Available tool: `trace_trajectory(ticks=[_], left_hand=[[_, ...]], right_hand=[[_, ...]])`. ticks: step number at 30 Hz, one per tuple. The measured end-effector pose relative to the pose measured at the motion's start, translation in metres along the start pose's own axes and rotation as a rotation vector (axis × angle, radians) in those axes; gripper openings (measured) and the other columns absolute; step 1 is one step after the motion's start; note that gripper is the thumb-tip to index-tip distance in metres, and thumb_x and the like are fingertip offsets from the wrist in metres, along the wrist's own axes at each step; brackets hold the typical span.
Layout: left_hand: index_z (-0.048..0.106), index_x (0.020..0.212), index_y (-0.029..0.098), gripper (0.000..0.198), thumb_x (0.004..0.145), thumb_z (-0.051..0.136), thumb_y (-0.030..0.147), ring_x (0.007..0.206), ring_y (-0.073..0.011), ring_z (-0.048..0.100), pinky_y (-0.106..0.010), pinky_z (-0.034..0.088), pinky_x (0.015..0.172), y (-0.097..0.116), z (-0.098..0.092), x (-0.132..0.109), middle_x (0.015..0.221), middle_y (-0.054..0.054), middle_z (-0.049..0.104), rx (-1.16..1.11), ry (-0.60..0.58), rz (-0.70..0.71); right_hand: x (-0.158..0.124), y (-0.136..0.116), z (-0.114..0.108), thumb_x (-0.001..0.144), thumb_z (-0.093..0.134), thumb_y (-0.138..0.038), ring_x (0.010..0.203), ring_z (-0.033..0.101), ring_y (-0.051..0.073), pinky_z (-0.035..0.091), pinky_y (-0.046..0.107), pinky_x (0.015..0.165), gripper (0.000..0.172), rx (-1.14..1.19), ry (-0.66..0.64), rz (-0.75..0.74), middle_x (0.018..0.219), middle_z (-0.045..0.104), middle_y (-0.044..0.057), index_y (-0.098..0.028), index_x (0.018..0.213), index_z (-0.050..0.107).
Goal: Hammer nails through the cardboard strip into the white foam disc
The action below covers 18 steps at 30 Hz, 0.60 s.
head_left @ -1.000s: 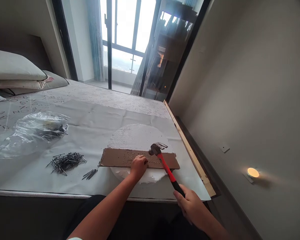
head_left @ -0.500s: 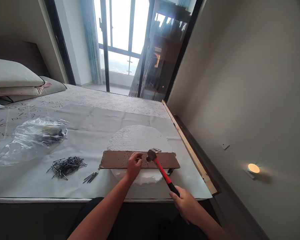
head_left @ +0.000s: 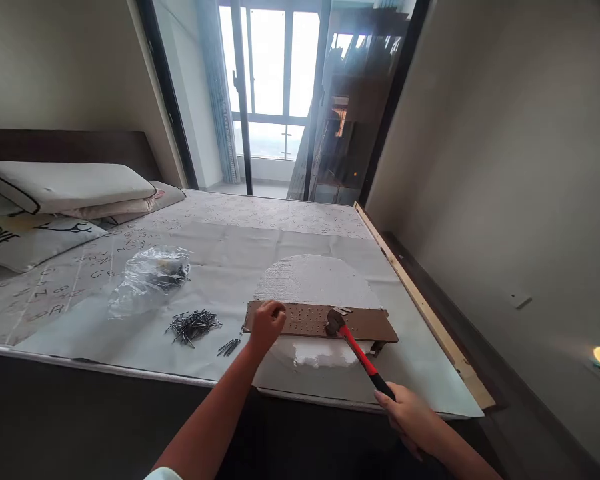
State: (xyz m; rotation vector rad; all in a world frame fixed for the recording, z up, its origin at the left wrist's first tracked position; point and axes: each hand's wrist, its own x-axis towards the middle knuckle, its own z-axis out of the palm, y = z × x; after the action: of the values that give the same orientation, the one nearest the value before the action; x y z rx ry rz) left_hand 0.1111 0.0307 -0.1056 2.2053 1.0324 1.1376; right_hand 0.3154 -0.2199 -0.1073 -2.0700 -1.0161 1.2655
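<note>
On the bed, a long cardboard strip (head_left: 320,320) dotted with rows of small holes or nail points lies across a white foam disc (head_left: 315,280), its ends reaching past the disc on both sides. The left hand (head_left: 267,325) rests on the strip near its left end, fingers curled in a narrow grip; whether they pinch anything small, I cannot tell. The right hand (head_left: 407,417) wraps the black end of the handle of a red-handled claw hammer (head_left: 360,357) in a firm, closed grip, with the dark hammer head over the strip, right of centre. Both sit on a pale paper sheet (head_left: 220,253) spread over a letter-printed mattress (head_left: 270,213). Left of the strip lies a heap of loose dark nails (head_left: 193,327), with a few more nails (head_left: 229,347) just beside it, nearer the hand. Further left sits a clear plastic bag (head_left: 150,280) with dark contents, and stacked pillows (head_left: 65,187) lie at the head of the bed. A wooden batten (head_left: 420,300) runs along the far right edge.
</note>
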Motion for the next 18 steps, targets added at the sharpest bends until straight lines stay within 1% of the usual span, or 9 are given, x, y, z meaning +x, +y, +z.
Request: trace_trajectory(ticks=[1,2,3,5,6,8,11,14,18], left_hand=[[0.061,0.073,0.017,0.018,0.070,0.043,0.015,0.069,-0.0142,0.055,-0.024,0.042,0.065,-0.015,-0.015,-0.001,0.072,-0.003,0.060,0.075,0.051,-0.066],[0.062,0.077,0.016,0.019,0.072,0.043,0.017,0.070,-0.0148,0.055,-0.025,0.043,0.066,-0.033,-0.030,-0.003,0.075,-0.003,0.062,0.161,0.069,-0.127],[0.062,0.079,0.016,0.020,0.073,0.043,0.018,0.073,-0.0158,0.056,-0.026,0.042,0.069,-0.051,-0.043,-0.006,0.078,-0.004,0.063,0.262,0.045,-0.176],[0.064,0.078,0.015,0.020,0.074,0.044,0.016,0.081,-0.0180,0.058,-0.026,0.041,0.073,-0.086,-0.064,-0.019,0.082,-0.007,0.065,0.459,-0.121,-0.257],[0.065,0.078,0.015,0.021,0.074,0.044,0.014,0.083,-0.0184,0.058,-0.026,0.041,0.073,-0.101,-0.071,-0.026,0.085,-0.007,0.065,0.544,-0.231,-0.300],[0.067,0.080,0.016,0.023,0.076,0.044,0.013,0.085,-0.0184,0.059,-0.024,0.040,0.069,-0.124,-0.079,-0.041,0.090,-0.008,0.066,0.676,-0.386,-0.366],[0.068,0.080,0.017,0.025,0.079,0.043,0.017,0.082,-0.0182,0.060,-0.023,0.039,0.065,-0.140,-0.080,-0.055,0.092,-0.008,0.065,0.781,-0.516,-0.379],[0.068,0.081,0.018,0.028,0.081,0.040,0.018,0.081,-0.0182,0.060,-0.023,0.037,0.061,-0.143,-0.076,-0.056,0.093,-0.008,0.065,0.828,-0.555,-0.358],[0.065,0.077,0.017,0.023,0.079,0.042,0.018,0.082,-0.0193,0.061,-0.023,0.036,0.060,-0.146,-0.071,-0.048,0.091,-0.009,0.065,0.859,-0.585,-0.335]], right_hand=[[0.000,0.001,0.001,0.082,0.040,-0.048,0.028,0.031,0.007,0.025,0.021,0.033,0.028,0.011,0.002,-0.010,0.045,0.035,-0.010,-0.021,0.073,0.039],[-0.001,0.002,0.003,0.082,0.040,-0.048,0.028,0.031,0.007,0.025,0.021,0.034,0.028,0.025,0.006,-0.021,0.045,0.035,-0.010,-0.021,0.073,0.039],[-0.002,0.003,0.004,0.082,0.041,-0.048,0.029,0.031,0.006,0.025,0.021,0.034,0.028,0.041,0.012,-0.033,0.045,0.035,-0.010,-0.021,0.073,0.039],[-0.003,0.005,0.005,0.082,0.042,-0.048,0.029,0.032,0.006,0.026,0.021,0.035,0.028,0.066,0.017,-0.044,0.044,0.035,-0.010,-0.021,0.072,0.039],[-0.003,0.006,0.006,0.082,0.042,-0.048,0.029,0.032,0.006,0.026,0.021,0.035,0.029,0.077,0.016,-0.046,0.043,0.035,-0.010,-0.021,0.072,0.039],[-0.002,0.007,0.007,0.082,0.042,-0.049,0.030,0.033,0.007,0.026,0.021,0.035,0.030,0.095,0.006,-0.048,0.043,0.035,-0.010,-0.021,0.072,0.039],[-0.001,0.010,0.009,0.081,0.042,-0.051,0.028,0.032,0.007,0.024,0.021,0.033,0.031,0.110,-0.012,-0.042,0.042,0.033,-0.011,-0.022,0.072,0.037],[0.000,0.009,0.008,0.081,0.042,-0.051,0.026,0.029,0.006,0.021,0.020,0.031,0.031,0.114,-0.017,-0.046,0.042,0.033,-0.011,-0.022,0.073,0.036],[-0.002,0.003,0.007,0.082,0.040,-0.051,0.024,0.026,0.005,0.021,0.019,0.027,0.030,0.122,-0.044,-0.019,0.042,0.031,-0.013,-0.022,0.075,0.036]])
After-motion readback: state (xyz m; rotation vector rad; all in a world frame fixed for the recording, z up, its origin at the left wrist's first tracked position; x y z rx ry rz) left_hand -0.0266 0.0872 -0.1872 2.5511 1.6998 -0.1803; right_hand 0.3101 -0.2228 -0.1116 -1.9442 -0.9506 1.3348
